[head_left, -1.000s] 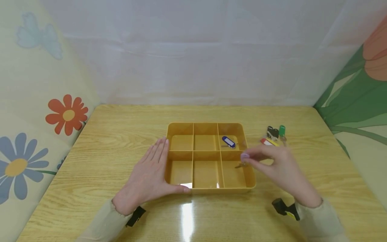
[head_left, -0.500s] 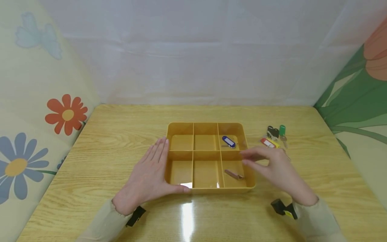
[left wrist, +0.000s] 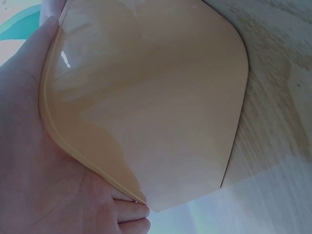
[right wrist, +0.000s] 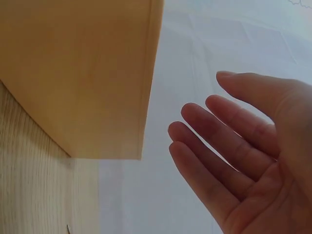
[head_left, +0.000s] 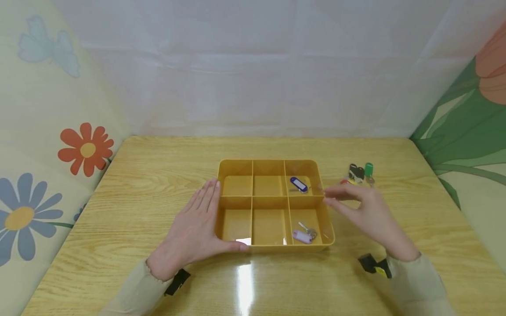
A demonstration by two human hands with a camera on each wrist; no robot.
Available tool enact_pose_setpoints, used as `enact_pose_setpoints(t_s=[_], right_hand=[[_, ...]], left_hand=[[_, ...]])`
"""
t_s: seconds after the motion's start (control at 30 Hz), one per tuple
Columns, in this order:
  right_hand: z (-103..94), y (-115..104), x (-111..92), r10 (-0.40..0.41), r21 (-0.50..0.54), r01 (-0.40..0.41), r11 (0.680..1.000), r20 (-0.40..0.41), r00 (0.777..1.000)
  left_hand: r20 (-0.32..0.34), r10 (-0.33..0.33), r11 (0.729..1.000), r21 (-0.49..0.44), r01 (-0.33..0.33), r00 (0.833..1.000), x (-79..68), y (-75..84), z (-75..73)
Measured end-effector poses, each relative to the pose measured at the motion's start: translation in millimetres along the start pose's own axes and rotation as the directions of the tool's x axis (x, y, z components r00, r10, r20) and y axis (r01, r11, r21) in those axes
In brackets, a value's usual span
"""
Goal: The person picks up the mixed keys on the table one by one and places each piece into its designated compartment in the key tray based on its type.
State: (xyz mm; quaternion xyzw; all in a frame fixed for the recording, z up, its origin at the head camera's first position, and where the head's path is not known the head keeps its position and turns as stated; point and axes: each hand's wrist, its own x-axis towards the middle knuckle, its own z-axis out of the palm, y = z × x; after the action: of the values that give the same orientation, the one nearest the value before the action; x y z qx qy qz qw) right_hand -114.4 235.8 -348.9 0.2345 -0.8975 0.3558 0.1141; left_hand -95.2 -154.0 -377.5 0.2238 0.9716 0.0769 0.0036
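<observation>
A yellow six-compartment organizer tray (head_left: 253, 175) stands mid-table. My left hand (head_left: 193, 224) lies along its left side, fingers straight, thumb at the front rim; the left wrist view shows the palm against the tray's outer wall (left wrist: 161, 107). Just off the right rim, my right hand (head_left: 359, 210) is bare, thumb and fingers parted; its relaxed fingers (right wrist: 229, 141) hold nothing in the right wrist view. In the front right compartment lies a key with a lilac tag (head_left: 302, 237). One compartment behind it, another key carries a dark blue tag (head_left: 298, 184).
Right of the tray, several tagged keys are bunched on the table: a green tag (head_left: 369, 169), black-headed keys (head_left: 356, 171) and a red tag (head_left: 345, 181), partly hidden behind the right hand. White cloth (head_left: 253, 87) hangs behind the table.
My right hand has let go of the lilac-tagged key, which dropped into the front right compartment and settled there. The hand has drawn back slightly rightward. My left hand has stayed put.
</observation>
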Motion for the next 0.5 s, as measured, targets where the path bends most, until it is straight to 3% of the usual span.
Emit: enact_pose_setpoints(t_s=[0.5], right_hand=[[-14.4, 13, -1, 0.156, -0.053, -0.158, 0.986, -0.035, 0.987]], left_hand=[[-0.002, 0.0, 1.0, 0.003, 0.0, 1.0, -0.4, 0.1, 0.2]])
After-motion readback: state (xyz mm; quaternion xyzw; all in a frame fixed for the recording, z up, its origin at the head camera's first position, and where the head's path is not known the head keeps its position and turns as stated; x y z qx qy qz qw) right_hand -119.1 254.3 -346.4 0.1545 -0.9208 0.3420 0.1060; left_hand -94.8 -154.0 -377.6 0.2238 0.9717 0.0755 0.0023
